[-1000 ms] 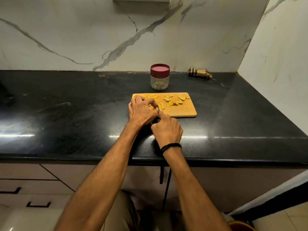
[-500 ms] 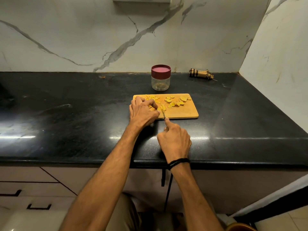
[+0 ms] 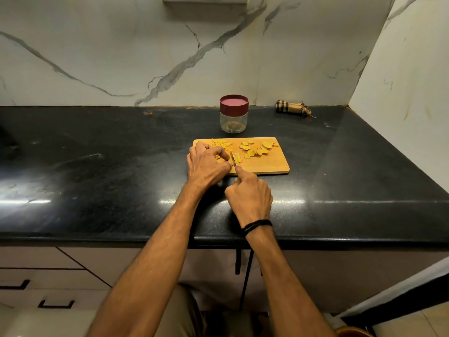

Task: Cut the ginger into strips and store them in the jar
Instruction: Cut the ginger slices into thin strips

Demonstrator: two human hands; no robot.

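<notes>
Ginger slices [image 3: 257, 150] lay on the wooden cutting board [image 3: 272, 165] just right of the knife [image 3: 233, 158], which the right hand [image 3: 249, 195] clenched, forefinger on its spine, while the left hand [image 3: 206, 165] curled its fingers over a ginger piece [image 3: 219, 156] beside the blade, apparently steadying it, with cut strips [image 3: 222, 144] beyond those fingers and the lidded jar [image 3: 234, 117] farther back.
</notes>
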